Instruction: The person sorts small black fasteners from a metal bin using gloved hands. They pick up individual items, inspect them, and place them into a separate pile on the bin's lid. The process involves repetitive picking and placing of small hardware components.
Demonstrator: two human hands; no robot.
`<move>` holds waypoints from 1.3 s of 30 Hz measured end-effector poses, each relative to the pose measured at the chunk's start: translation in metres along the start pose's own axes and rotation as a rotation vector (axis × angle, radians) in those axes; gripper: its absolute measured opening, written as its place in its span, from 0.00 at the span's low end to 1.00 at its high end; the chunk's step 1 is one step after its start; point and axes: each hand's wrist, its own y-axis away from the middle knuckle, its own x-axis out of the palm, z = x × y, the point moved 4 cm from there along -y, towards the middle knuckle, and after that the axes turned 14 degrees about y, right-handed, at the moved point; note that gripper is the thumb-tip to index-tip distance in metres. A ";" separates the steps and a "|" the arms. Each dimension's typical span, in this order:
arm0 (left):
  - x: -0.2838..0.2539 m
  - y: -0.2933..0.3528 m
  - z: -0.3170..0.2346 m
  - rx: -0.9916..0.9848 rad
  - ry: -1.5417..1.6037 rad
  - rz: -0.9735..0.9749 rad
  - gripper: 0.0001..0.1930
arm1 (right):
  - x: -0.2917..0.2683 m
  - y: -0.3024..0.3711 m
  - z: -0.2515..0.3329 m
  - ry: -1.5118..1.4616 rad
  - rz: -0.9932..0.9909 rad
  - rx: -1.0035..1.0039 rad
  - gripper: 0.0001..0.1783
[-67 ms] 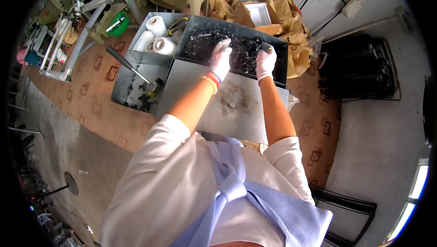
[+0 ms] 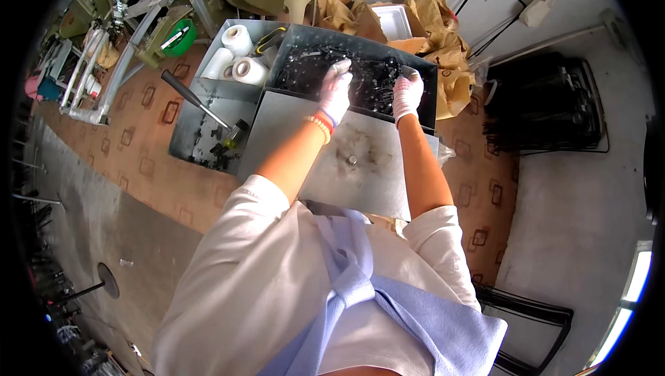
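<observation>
The left hand [image 2: 336,91] and right hand [image 2: 408,92], both gloved, are at the large metal bin [image 2: 325,37], where small black parts [image 2: 370,85] lie in a loose heap. The fingers of both are curled; whether either grips a part cannot be determined. Interlocked parts could come up together because they are heaped. Glove fabric could snag on them or dull touch, causing a drop onto the metal plate [image 2: 298,151] in front.

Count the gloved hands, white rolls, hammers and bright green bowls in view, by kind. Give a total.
Gloved hands: 2
White rolls: 3
Hammer: 1
Bright green bowl: 1
Total: 7
</observation>
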 end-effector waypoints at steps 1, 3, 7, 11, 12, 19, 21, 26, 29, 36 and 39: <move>-0.001 0.000 0.002 -0.034 0.051 -0.001 0.13 | -0.006 -0.012 -0.009 0.147 -0.025 -0.017 0.13; -0.002 -0.001 0.005 -0.094 0.157 -0.007 0.12 | -0.017 -0.034 -0.029 0.477 -0.024 -0.032 0.11; 0.016 0.003 0.010 -0.116 0.204 0.037 0.10 | -0.039 -0.087 -0.091 1.017 0.055 -0.088 0.25; -0.003 -0.004 0.006 -0.080 0.247 0.020 0.09 | -0.004 -0.072 -0.063 1.350 0.375 0.039 0.38; -0.004 -0.003 0.003 -0.075 0.244 -0.009 0.08 | 0.000 -0.060 -0.046 1.461 0.425 0.012 0.38; -0.007 -0.003 0.007 -0.059 0.264 -0.065 0.08 | -0.004 -0.061 -0.057 1.203 0.651 0.206 0.43; -0.001 -0.003 0.011 -0.075 0.271 -0.011 0.08 | -0.013 -0.074 -0.077 1.311 0.631 0.179 0.44; 0.008 0.000 0.011 -0.102 0.226 0.007 0.08 | -0.032 -0.095 -0.108 1.080 0.475 0.253 0.32; -0.002 -0.001 0.007 -0.066 0.220 0.008 0.09 | -0.018 -0.059 -0.058 1.016 0.482 0.264 0.25; -0.001 -0.001 0.011 -0.112 0.201 0.000 0.08 | -0.008 -0.046 -0.025 0.447 0.425 0.329 0.06; -0.004 -0.001 0.009 -0.107 0.172 -0.017 0.08 | 0.010 -0.052 -0.003 0.123 0.335 0.287 0.05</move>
